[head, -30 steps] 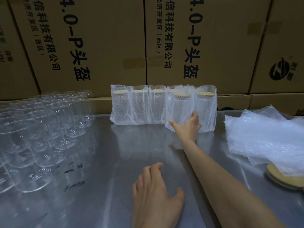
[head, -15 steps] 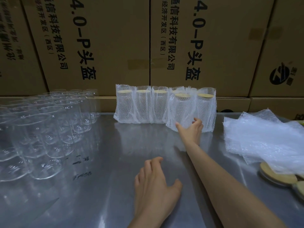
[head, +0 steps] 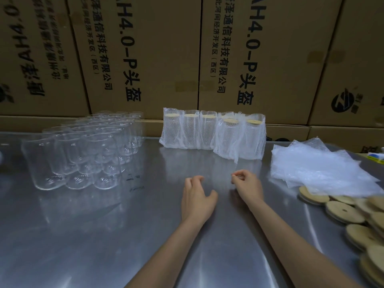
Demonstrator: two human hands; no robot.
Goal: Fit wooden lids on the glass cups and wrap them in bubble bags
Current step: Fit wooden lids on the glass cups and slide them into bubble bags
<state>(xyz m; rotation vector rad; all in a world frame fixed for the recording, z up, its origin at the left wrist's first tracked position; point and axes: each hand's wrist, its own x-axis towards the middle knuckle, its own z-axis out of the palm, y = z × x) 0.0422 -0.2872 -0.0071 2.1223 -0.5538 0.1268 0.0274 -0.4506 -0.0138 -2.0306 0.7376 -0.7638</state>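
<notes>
My left hand (head: 196,199) and right hand (head: 247,187) hover loosely curled, holding nothing; bubble bags (head: 324,167) at three o'clock half-cover the wooden lids (head: 345,212), which the frame edge crops.

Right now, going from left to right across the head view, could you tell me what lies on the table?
Bare glass cups → left hand → right hand → bubble bags → wooden lids. The wrapped cups stand farther back, above both hands.

Head-worn view — looking forward and down, close over the table (head: 104,235).
</notes>
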